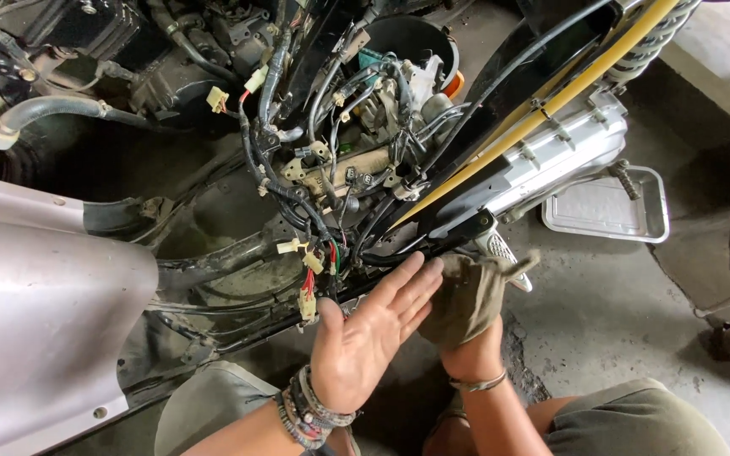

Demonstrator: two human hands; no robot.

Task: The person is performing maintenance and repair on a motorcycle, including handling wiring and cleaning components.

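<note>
A crumpled olive-drab rag [466, 297] was clutched in the right hand [469, 314], fingers closed tightly around it, and was pressed against the lower black frame rail [433, 247] of a stripped scooter. The left hand [373, 333] was held flat just beside the rag, palm up and fingers spread straight, the fingertips touching the same rail; nothing was gripped by it. Beaded and braided bracelets [310, 414] were worn on the left wrist, and a thin metal bangle [479, 384] on the right.

Above the hands, a tangle of black wires [297, 190] with cream plastic connectors [291, 247] was exposed. A ribbed, silvery metal engine cover [563, 148] was seen to the right, crossed by a yellow rod [568, 89]. A shallow rectangular steel tray [606, 207] lay on the rough concrete floor [618, 312]; nothing could be made out in it. A smooth, silvery-mauve body panel [35, 312] filled the left.
</note>
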